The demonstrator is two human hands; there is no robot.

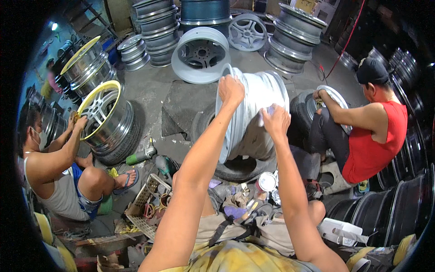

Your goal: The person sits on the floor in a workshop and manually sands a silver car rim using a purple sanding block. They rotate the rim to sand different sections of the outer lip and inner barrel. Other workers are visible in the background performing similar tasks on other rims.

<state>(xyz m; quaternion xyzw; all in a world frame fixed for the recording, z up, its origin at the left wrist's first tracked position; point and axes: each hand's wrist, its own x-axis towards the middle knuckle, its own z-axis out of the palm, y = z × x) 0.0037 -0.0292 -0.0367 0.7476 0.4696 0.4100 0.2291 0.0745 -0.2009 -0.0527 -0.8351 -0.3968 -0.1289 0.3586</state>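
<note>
A silvery-white wheel rim [253,97] lies on its side in front of me, resting on a tire [242,170]. My left hand [232,92] is closed over the upper edge of its near-left lip. My right hand [276,121] presses a small piece of purple sandpaper [270,110] against the outer barrel, toward the right side. Its fingers are curled around the piece and partly hide it. White and grey streaks mark the barrel's surface.
On the left a person works at a yellow-lipped rim [103,113]; on the right another, in a red top [380,140], handles a rim. A green angle grinder [141,156], a plastic basket [147,204] and a white-lidded can [266,182] are nearby. Rims [294,41] stand stacked behind.
</note>
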